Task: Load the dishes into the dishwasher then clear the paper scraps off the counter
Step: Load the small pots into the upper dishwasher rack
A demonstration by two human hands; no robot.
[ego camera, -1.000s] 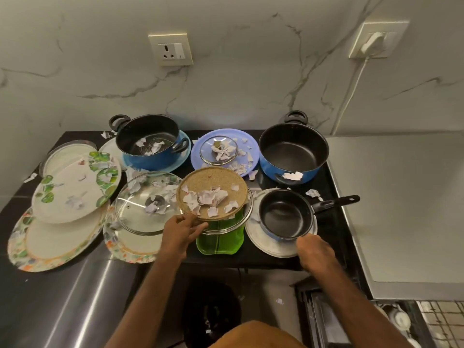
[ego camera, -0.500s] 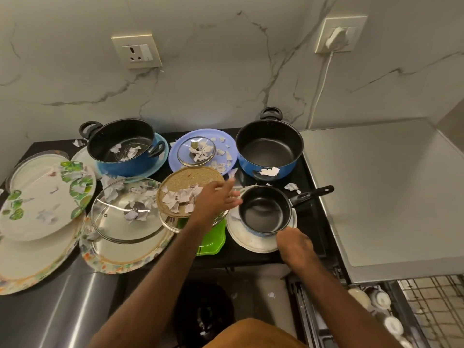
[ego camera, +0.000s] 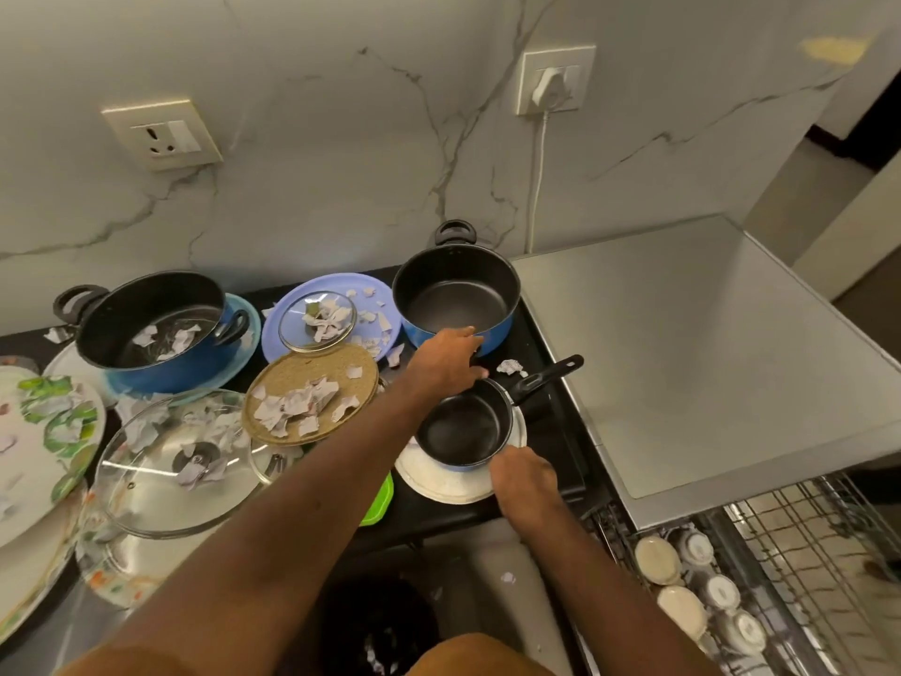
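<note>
A small black saucepan (ego camera: 460, 426) with a blue outside stands on a white plate (ego camera: 439, 483) at the counter's front. My right hand (ego camera: 524, 473) curls over the plate's near right rim, against the saucepan's wall. My left hand (ego camera: 446, 358) reaches across to the near rim of the blue pot (ego camera: 458, 295); its fingertips are hidden there. Paper scraps (ego camera: 302, 402) lie on a cork mat (ego camera: 292, 375), and a single scrap (ego camera: 509, 367) lies by the saucepan's handle. The open dishwasher rack (ego camera: 799, 544) at lower right holds several cups (ego camera: 682, 605).
A second blue pot (ego camera: 161, 329) with scraps inside stands at the back left. A blue plate (ego camera: 375, 304) carries a small glass lid (ego camera: 317, 322). A large glass lid (ego camera: 180, 456) and floral plates (ego camera: 44, 431) fill the left. The steel dishwasher top (ego camera: 707, 358) is on the right.
My left hand left the cork mat and moved right and away, to the blue pot's near rim. My right hand closed in on the plate's rim by the saucepan. The view shifted right.
</note>
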